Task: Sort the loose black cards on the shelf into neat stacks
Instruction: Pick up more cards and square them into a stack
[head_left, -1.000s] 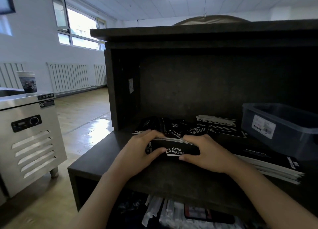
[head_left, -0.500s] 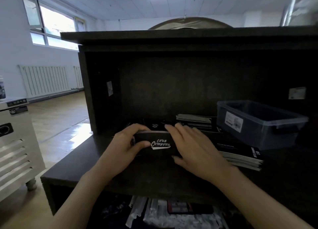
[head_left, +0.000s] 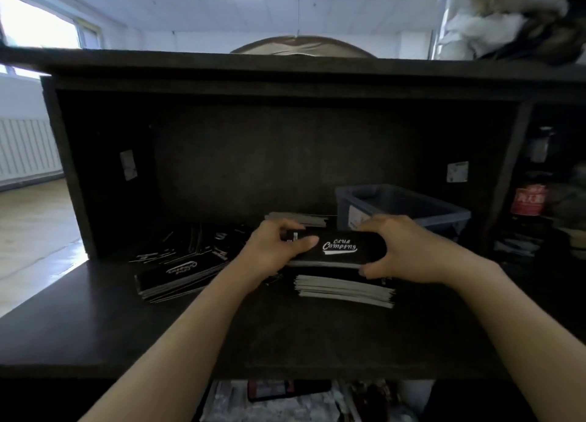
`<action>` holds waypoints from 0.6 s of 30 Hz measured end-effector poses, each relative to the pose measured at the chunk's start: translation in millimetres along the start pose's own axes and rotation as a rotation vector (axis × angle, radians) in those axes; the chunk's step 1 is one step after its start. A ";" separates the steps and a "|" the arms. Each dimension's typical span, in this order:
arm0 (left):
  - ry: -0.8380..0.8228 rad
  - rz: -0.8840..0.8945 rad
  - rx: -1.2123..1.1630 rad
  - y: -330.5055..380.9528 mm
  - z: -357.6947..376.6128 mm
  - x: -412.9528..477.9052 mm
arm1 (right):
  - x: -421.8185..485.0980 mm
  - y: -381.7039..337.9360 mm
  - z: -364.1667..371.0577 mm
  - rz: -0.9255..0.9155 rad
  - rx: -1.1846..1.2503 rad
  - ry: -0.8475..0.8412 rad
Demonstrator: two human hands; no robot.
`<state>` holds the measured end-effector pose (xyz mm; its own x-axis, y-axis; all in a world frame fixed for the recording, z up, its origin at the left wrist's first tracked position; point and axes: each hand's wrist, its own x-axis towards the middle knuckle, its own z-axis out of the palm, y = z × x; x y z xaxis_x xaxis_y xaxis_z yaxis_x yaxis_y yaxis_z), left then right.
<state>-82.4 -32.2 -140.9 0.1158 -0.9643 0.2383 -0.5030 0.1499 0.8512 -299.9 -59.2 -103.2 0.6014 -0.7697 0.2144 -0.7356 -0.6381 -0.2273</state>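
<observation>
The top card of the stack (head_left: 339, 247) in my hands reads "Club Camping" in white script; other labels are illegible.

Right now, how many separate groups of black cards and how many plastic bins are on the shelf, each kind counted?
Groups of black cards: 5 (held bundle, stack under it, back stack, left stack, loose scatter)
Plastic bins: 1 (grey bin)
Total: 6
</observation>
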 end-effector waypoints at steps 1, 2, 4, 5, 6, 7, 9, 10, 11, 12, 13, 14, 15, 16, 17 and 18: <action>-0.012 0.006 0.018 -5.1 6.2 1.7 | 1.3 5.6 2.1 0.024 0.003 -0.037; -0.012 0.033 0.056 -9.6 12.1 2.8 | 2.7 11.2 4.7 0.053 0.010 -0.076; -0.003 0.114 0.174 -16.6 18.2 1.6 | 4.4 18.5 12.1 0.108 0.024 -0.163; -0.027 0.147 0.212 -20.1 19.6 0.9 | 4.6 21.5 16.2 0.124 0.039 -0.202; -0.082 0.158 0.222 -23.6 20.1 0.2 | 4.3 23.8 19.6 0.137 0.058 -0.228; -0.154 0.154 0.218 -25.5 19.6 -0.3 | 4.2 26.0 21.3 0.146 0.079 -0.240; -0.269 0.139 0.249 -25.9 16.1 1.1 | 4.2 29.0 21.2 0.155 0.111 -0.250; -0.299 0.136 0.285 -23.7 14.2 3.5 | 4.3 29.5 19.6 0.161 0.119 -0.257; -0.321 0.133 0.319 -19.8 12.4 6.9 | 4.9 29.6 18.1 0.167 0.118 -0.266; -0.344 0.127 0.356 -15.3 10.7 10.9 | 5.6 29.4 16.7 0.172 0.111 -0.276; -0.367 0.121 0.394 -11.2 9.0 14.9 | 6.5 28.9 15.5 0.178 0.108 -0.286; -0.391 0.112 0.432 -7.7 7.3 18.8 | 7.3 28.3 14.6 0.184 0.110 -0.293; -0.413 0.102 0.458 -5.7 6.2 22.0 | 7.9 27.8 14.3 0.190 0.116 -0.298; -0.432 0.092 0.473 -5.5 5.6 24.5 | 8.2 27.7 14.4 0.194 0.117 -0.298; -0.443 0.088 0.476 -5.7 5.6 25.5 | 8.6 27.7 14.6 0.197 0.118 -0.292; -0.444 0.086 0.471 -7.0 6.3 24.6 | 8.5 28.1 15.1 0.205 0.118 -0.286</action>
<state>-81.4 -58.4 -144.0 -0.2560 -0.9667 -0.0052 -0.8280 0.2165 0.5172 -310.7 -84.1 -122.1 0.5206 -0.8458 -0.1171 -0.8188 -0.4555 -0.3495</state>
